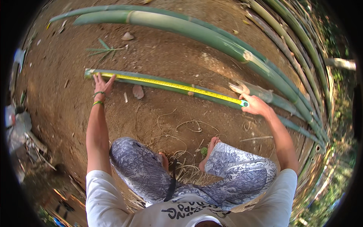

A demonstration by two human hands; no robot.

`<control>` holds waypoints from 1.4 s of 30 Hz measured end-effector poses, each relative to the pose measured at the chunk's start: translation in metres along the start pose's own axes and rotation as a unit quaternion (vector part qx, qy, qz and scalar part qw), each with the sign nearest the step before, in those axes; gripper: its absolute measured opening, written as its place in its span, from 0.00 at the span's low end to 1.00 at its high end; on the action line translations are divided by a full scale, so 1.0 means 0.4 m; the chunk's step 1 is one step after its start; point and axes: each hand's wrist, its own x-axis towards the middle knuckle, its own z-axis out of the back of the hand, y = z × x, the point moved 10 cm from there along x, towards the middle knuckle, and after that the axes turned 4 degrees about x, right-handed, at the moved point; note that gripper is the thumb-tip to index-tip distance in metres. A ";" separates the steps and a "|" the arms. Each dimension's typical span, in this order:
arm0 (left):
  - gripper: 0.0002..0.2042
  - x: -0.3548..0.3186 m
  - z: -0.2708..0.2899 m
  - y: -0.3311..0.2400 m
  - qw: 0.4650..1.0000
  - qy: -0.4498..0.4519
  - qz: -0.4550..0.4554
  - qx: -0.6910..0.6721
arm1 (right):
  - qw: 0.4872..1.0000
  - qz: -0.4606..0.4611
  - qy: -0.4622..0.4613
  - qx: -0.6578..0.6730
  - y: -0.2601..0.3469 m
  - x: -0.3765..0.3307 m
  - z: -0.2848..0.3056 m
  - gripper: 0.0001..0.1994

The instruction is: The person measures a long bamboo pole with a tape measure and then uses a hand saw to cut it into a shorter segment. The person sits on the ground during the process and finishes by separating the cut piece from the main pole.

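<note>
Bare dirt ground point(68, 125), outdoors. Head view: slim green bamboo pole point(172, 88) runs from 10 o'clock toward 3, yellow tape blade point(151, 80) laid along it. Left hand point(104, 86) at 10 o'clock: fingers spread, resting on blade near pole end. Right hand point(255, 106) at 3: grasping teal tape case point(245, 103). Thicker bamboo point(181, 29) arcs 11 to 4. Brown leaf point(138, 91) at 10, just below pole.

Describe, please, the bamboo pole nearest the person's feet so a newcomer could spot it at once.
Find the long, thick green pole across the brown ground. Between it and the person's feet lies a slimmer bamboo pole. It alone has a yellow tape measure stretched along it.
</note>
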 end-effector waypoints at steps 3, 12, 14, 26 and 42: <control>0.40 0.060 -0.097 0.020 0.924 0.053 -0.202 0.321 | 0.988 0.032 -0.125 -0.082 -0.212 -0.138 0.023 0.24; 0.64 0.144 -0.021 0.119 0.990 0.020 -0.017 0.141 | 0.940 -0.015 -0.269 -0.210 -0.494 -0.286 -0.053 0.23; 0.64 0.150 -0.039 0.117 0.990 0.026 -0.009 0.140 | 0.942 -0.032 -0.256 -0.215 -0.527 -0.295 -0.072 0.22; 0.27 0.146 -0.088 0.074 0.972 0.091 -0.012 0.214 | 0.930 -0.122 -0.197 -0.286 -0.732 -0.327 -0.157 0.23; 0.59 0.191 -0.042 0.105 0.991 0.029 -0.031 0.126 | 0.931 -0.163 -0.184 -0.271 -0.761 -0.312 -0.184 0.22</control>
